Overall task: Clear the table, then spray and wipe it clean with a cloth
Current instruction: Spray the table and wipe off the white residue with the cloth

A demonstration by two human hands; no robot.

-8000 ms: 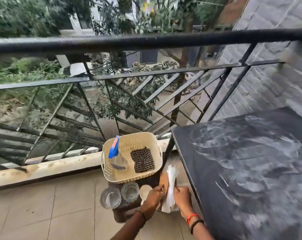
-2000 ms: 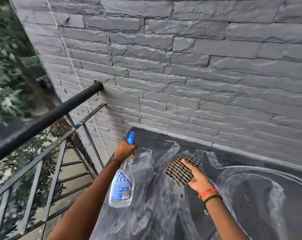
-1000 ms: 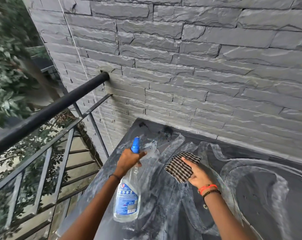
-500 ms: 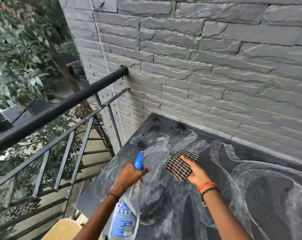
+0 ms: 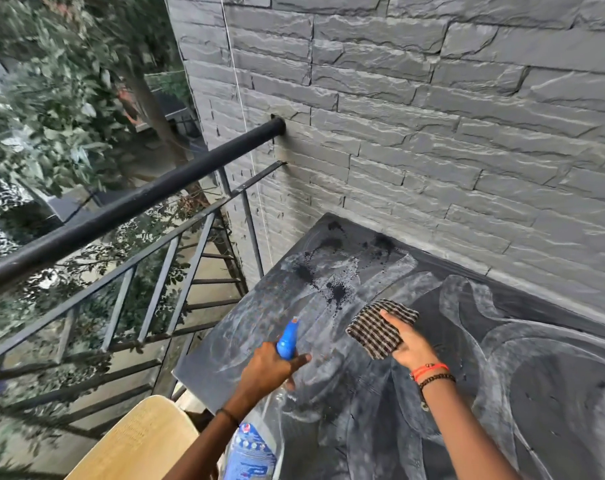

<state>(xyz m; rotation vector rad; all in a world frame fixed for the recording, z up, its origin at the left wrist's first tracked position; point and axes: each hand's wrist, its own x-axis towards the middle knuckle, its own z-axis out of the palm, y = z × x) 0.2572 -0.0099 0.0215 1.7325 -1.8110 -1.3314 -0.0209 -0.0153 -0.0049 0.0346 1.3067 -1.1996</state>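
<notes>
I count one spray bottle (image 5: 254,445), one cloth (image 5: 375,329) and one table (image 5: 523,386), with my two hands over it. There are two bands on my right wrist, one orange and one of dark beads, and a single thin dark band on my left.

The bottle is clear with a blue nozzle head and one blue label. The label has white writing and a small round red, white and blue mark at its top, but it is too blurred to read.

My left hand (image 5: 268,372) is curled round the bottle's neck just under the nozzle head, with the forefinger stretched out to the right across the front. The nozzle points up and away towards the table's far left corner. The body hangs down towards me and is cut off by the bottom edge.

My right hand (image 5: 412,349) holds the checked brown-and-cream cloth, one finger lying straight along the top and the rest tucked at its near edge. The cloth is over the table's left part, just right of the nozzle; I cannot tell whether it touches the top.

The table is dark, streaked with pale swirls, with dark wet spatters near the far left corner. It stands against one grey stone wall (image 5: 432,116), beside one black railing (image 5: 128,206).
</notes>
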